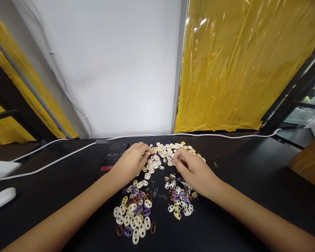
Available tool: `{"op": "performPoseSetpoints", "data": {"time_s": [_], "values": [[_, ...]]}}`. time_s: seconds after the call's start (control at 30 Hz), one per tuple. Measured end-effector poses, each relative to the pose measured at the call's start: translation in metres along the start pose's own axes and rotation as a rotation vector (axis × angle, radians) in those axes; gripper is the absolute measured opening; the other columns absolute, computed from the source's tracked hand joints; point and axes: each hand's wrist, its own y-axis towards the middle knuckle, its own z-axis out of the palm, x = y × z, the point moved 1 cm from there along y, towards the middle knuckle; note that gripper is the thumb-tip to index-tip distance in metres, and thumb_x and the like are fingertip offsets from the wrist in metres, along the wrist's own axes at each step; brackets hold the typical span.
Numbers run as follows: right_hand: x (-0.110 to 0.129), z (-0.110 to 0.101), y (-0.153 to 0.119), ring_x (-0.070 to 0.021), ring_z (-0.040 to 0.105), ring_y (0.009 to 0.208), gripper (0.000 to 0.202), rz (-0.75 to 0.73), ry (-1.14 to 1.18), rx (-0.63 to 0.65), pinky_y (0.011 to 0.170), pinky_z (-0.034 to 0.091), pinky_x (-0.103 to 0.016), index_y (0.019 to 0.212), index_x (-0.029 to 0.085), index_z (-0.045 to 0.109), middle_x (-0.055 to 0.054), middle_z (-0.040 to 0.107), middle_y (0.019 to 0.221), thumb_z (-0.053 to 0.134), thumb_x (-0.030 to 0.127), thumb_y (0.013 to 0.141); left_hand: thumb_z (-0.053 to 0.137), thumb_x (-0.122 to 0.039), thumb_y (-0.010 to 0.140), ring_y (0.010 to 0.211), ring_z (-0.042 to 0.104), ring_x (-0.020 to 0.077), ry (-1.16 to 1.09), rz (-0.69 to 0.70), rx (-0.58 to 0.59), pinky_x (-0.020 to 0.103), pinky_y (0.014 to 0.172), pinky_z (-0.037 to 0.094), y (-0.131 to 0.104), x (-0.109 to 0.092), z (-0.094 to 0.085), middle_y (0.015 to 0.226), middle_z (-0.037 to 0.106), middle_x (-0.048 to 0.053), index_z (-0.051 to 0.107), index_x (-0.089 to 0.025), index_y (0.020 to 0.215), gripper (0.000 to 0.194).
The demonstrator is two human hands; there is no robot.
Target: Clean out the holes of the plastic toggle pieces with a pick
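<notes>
My left hand [132, 159] is closed at the back pile's left edge, thumb and fingers together; a whitish bit shows at the fingertips, too small to name. Opposite it, my right hand [196, 171] pinches a small thin white piece [172, 158] between thumb and forefinger. Behind and between the hands spreads a pile of small cream plastic pieces with holes [170, 148]. Below my left hand lie oval two-hole pieces [138, 220] in cream, purple, brown and yellow. Under my right hand is a heap of smaller mixed-colour pieces [183, 197], some with thin stems.
A phone-like dark screen with a running timer [115, 154] and a red object [106, 168] sit beside my left forearm. White cables [55, 165] cross the black table [238, 210]. White items [4, 199] lie far left; a brown box [309, 161] stands right.
</notes>
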Motion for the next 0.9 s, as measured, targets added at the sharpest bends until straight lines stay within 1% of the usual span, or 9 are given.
{"op": "performPoseSetpoints", "data": {"time_s": [0.13, 0.17, 0.2, 0.3, 0.4, 0.53, 0.67, 0.77, 0.9], "values": [[0.010, -0.003, -0.008, -0.0128, 0.050, 0.063, 0.009, -0.173, 0.037, 0.044, 0.063, 0.038, -0.026, 0.091, 0.022, 0.050, 0.004, 0.056, 0.072, 0.044, 0.019, 0.096, 0.046, -0.023, 0.098, 0.077, 0.065, 0.0178, -0.142, -0.041, 0.013, 0.031, 0.071, 0.052, -0.015, -0.022, -0.007, 0.084, 0.068, 0.001, 0.060, -0.021, 0.099, 0.014], [0.012, -0.003, -0.010, -0.0128, 0.052, 0.066, 0.010, -0.211, 0.039, 0.061, 0.064, 0.039, -0.026, 0.092, 0.022, 0.053, 0.003, 0.057, 0.074, 0.044, 0.018, 0.096, 0.047, -0.027, 0.099, 0.076, 0.065, 0.0170, -0.199, -0.042, 0.034, 0.029, 0.070, 0.052, -0.021, -0.028, -0.008, 0.084, 0.069, 0.000, 0.062, -0.022, 0.098, 0.016], [0.013, -0.003, -0.011, -0.0130, 0.055, 0.068, 0.012, -0.243, 0.042, 0.078, 0.065, 0.040, -0.026, 0.094, 0.022, 0.056, 0.002, 0.060, 0.077, 0.045, 0.018, 0.097, 0.050, -0.030, 0.098, 0.076, 0.065, 0.0172, -0.327, -0.070, 0.047, 0.029, 0.069, 0.052, -0.027, -0.033, -0.008, 0.083, 0.069, 0.000, 0.064, -0.023, 0.097, 0.016], [0.016, -0.001, -0.015, -0.0141, 0.061, 0.078, 0.017, -0.294, 0.047, 0.114, 0.072, 0.043, -0.027, 0.099, 0.022, 0.062, 0.000, 0.066, 0.086, 0.046, 0.017, 0.098, 0.058, -0.035, 0.095, 0.081, 0.067, 0.0194, -0.590, -0.193, 0.115, 0.031, 0.072, 0.054, -0.043, -0.040, -0.007, 0.083, 0.071, 0.001, 0.070, -0.024, 0.098, 0.016], [0.017, 0.003, -0.018, -0.0149, 0.062, 0.079, 0.018, -0.288, 0.053, 0.126, 0.073, 0.045, -0.027, 0.099, 0.022, 0.064, -0.001, 0.068, 0.087, 0.047, 0.018, 0.097, 0.061, -0.035, 0.093, 0.088, 0.070, 0.0209, -0.700, -0.238, 0.125, 0.033, 0.078, 0.054, -0.053, -0.039, -0.007, 0.088, 0.074, 0.001, 0.073, -0.027, 0.098, 0.015], [0.020, 0.004, -0.022, -0.0144, 0.062, 0.074, 0.018, -0.242, 0.059, 0.132, 0.069, 0.045, -0.027, 0.098, 0.023, 0.066, 0.000, 0.068, 0.083, 0.049, 0.017, 0.096, 0.059, -0.031, 0.095, 0.089, 0.071, 0.0205, -0.673, -0.196, 0.107, 0.032, 0.080, 0.054, -0.056, -0.039, -0.009, 0.090, 0.076, -0.001, 0.075, -0.029, 0.095, 0.016], [0.025, 0.000, -0.024, -0.0149, 0.062, 0.071, 0.020, -0.222, 0.020, 0.202, 0.065, 0.044, -0.026, 0.097, 0.023, 0.067, 0.000, 0.067, 0.080, 0.047, 0.017, 0.096, 0.055, -0.030, 0.096, 0.084, 0.070, 0.0214, -0.566, -0.145, 0.103, 0.033, 0.077, 0.055, -0.059, -0.044, -0.008, 0.088, 0.076, 0.000, 0.075, -0.030, 0.099, 0.020], [0.028, -0.001, -0.026, -0.0160, 0.061, 0.066, 0.022, -0.241, -0.078, 0.229, 0.061, 0.043, -0.027, 0.095, 0.022, 0.066, -0.002, 0.066, 0.077, 0.045, 0.016, 0.096, 0.053, -0.030, 0.097, 0.082, 0.068, 0.0219, -0.498, -0.123, 0.097, 0.034, 0.074, 0.056, -0.063, -0.048, -0.006, 0.088, 0.075, 0.001, 0.075, -0.030, 0.102, 0.023], [0.031, 0.002, -0.029, -0.0171, 0.056, 0.059, 0.021, -0.339, -0.287, 0.300, 0.055, 0.037, -0.030, 0.085, 0.020, 0.062, -0.004, 0.063, 0.071, 0.044, 0.015, 0.093, 0.047, -0.026, 0.100, 0.076, 0.065, 0.0195, -0.406, -0.044, 0.128, 0.031, 0.068, 0.053, -0.070, -0.055, -0.002, 0.083, 0.069, 0.002, 0.072, -0.028, 0.100, 0.025]]}}
